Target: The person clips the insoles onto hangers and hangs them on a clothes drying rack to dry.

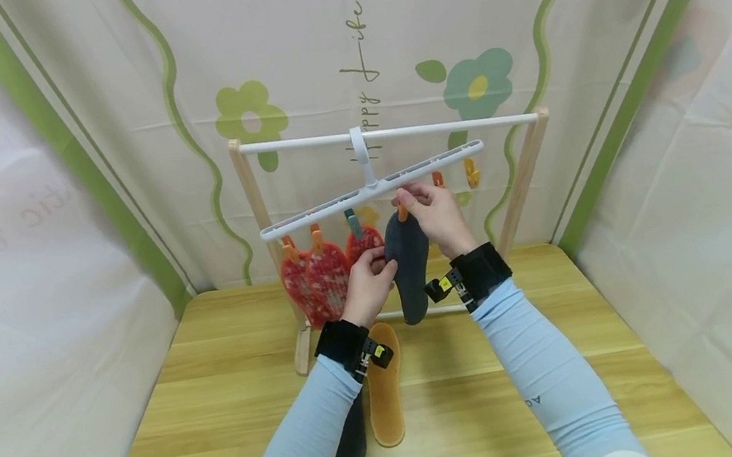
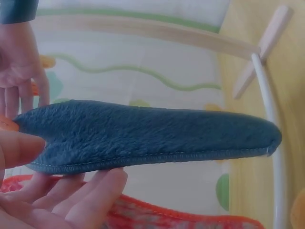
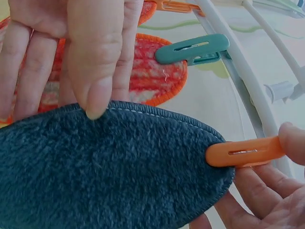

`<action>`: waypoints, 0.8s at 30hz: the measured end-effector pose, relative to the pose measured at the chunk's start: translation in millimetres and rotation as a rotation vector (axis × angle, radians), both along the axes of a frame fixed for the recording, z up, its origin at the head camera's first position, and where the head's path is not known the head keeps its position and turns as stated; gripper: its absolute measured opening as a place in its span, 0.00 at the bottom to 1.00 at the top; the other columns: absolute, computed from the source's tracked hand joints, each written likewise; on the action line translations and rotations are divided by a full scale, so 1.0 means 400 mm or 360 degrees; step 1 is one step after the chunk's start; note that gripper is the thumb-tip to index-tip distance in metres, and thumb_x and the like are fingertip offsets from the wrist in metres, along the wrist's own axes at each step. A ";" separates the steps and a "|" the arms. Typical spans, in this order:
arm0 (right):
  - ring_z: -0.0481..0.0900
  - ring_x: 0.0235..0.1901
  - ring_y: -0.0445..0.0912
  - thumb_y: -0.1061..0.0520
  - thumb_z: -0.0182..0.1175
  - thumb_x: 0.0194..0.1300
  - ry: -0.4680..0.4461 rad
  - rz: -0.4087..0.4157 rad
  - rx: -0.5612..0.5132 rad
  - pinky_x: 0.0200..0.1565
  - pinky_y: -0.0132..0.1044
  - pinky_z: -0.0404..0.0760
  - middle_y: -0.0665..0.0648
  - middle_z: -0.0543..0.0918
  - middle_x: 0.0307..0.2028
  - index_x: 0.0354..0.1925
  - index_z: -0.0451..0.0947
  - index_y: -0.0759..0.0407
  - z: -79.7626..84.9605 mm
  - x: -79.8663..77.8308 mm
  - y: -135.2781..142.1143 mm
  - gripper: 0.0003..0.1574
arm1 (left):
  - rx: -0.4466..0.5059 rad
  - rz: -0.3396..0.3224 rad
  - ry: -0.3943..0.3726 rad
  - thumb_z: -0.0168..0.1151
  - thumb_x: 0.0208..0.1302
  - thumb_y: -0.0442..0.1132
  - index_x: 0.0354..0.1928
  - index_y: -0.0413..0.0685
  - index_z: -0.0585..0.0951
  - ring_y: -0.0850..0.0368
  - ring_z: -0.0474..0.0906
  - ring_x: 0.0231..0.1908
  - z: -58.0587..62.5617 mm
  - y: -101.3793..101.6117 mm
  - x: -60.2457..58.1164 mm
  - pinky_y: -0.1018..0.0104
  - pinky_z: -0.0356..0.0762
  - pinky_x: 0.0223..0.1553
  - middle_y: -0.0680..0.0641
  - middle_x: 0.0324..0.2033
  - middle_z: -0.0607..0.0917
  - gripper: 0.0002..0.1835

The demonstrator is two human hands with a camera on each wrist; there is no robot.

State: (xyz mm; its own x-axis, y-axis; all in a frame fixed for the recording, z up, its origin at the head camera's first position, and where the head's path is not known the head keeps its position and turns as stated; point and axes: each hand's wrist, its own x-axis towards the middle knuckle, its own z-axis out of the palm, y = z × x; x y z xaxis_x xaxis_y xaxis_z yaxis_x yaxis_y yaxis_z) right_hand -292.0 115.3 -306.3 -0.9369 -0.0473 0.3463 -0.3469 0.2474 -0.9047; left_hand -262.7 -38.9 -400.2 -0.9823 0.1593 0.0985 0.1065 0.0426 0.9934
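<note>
A dark blue fuzzy insole (image 1: 410, 265) hangs upright below the white clip hanger (image 1: 336, 206), with an orange clothespin (image 3: 245, 152) gripping its upper end. My right hand (image 1: 440, 215) pinches that clothespin's outer end, thumb on one side and fingers behind. At the insole's left edge, my left hand (image 1: 366, 285) holds it between thumb and fingers; the left wrist view shows the fingers (image 2: 102, 193) beneath it. Left of the hands, several red patterned insoles (image 1: 329, 277) hang from orange clips and a teal clothespin (image 3: 193, 48).
The hanger tilts, hooked over the white bar (image 1: 463, 125) of a wooden-sided rack (image 1: 524, 178). A yellow clip (image 1: 472, 173) hangs at its right end. On the wooden table (image 1: 224, 413) lie a tan insole (image 1: 387, 409) and a dark insole (image 1: 352, 440), partly under my left forearm.
</note>
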 end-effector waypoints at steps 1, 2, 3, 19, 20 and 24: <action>0.80 0.52 0.51 0.48 0.57 0.74 -0.0001 0.0004 0.0007 0.63 0.48 0.69 0.65 0.85 0.47 0.57 0.79 0.64 0.000 0.000 0.001 0.24 | -0.0005 0.0000 -0.0004 0.57 0.74 0.40 0.65 0.43 0.72 0.50 0.80 0.50 -0.001 0.000 -0.001 0.56 0.81 0.49 0.41 0.53 0.81 0.21; 0.80 0.52 0.51 0.48 0.57 0.74 -0.0005 0.0007 0.0017 0.63 0.48 0.69 0.64 0.85 0.47 0.58 0.79 0.63 0.001 0.000 0.002 0.24 | -0.0011 0.0001 -0.0012 0.57 0.74 0.40 0.66 0.43 0.72 0.50 0.80 0.50 -0.003 -0.001 -0.002 0.56 0.81 0.49 0.41 0.54 0.81 0.22; 0.80 0.53 0.51 0.48 0.57 0.73 -0.0008 0.0007 0.0028 0.63 0.49 0.70 0.64 0.85 0.47 0.58 0.79 0.63 0.001 0.000 0.002 0.24 | -0.0023 0.0005 -0.0015 0.57 0.74 0.40 0.66 0.43 0.71 0.51 0.80 0.50 -0.004 -0.002 -0.003 0.57 0.81 0.49 0.41 0.54 0.81 0.22; 0.79 0.56 0.52 0.46 0.57 0.73 -0.0045 0.0036 0.0159 0.64 0.52 0.69 0.63 0.84 0.52 0.61 0.76 0.61 0.007 0.005 0.009 0.27 | -0.0062 0.0036 -0.0008 0.57 0.74 0.40 0.68 0.41 0.70 0.50 0.76 0.57 -0.017 -0.005 -0.011 0.56 0.75 0.58 0.40 0.58 0.79 0.24; 0.79 0.56 0.52 0.46 0.57 0.73 -0.0048 0.0037 0.0164 0.63 0.52 0.69 0.63 0.83 0.52 0.61 0.76 0.61 0.008 0.006 0.009 0.27 | -0.0061 0.0038 -0.0006 0.57 0.74 0.39 0.68 0.41 0.70 0.50 0.76 0.57 -0.018 -0.005 -0.012 0.56 0.75 0.58 0.40 0.59 0.79 0.24; 0.79 0.56 0.53 0.46 0.58 0.73 -0.0062 0.0025 0.0183 0.63 0.53 0.69 0.63 0.83 0.53 0.61 0.75 0.61 0.009 0.008 0.009 0.27 | -0.0060 0.0036 -0.0009 0.57 0.74 0.39 0.68 0.41 0.71 0.51 0.76 0.59 -0.021 -0.007 -0.013 0.56 0.74 0.59 0.41 0.59 0.79 0.23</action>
State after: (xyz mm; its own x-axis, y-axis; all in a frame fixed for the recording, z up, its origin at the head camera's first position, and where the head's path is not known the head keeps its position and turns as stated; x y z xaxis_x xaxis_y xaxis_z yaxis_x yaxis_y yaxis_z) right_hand -288.9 118.8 -302.6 -0.9484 -0.0992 0.3012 -0.3167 0.3452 -0.8835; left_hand -267.9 -41.7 -408.7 -0.9862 0.1404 0.0875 0.0997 0.0824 0.9916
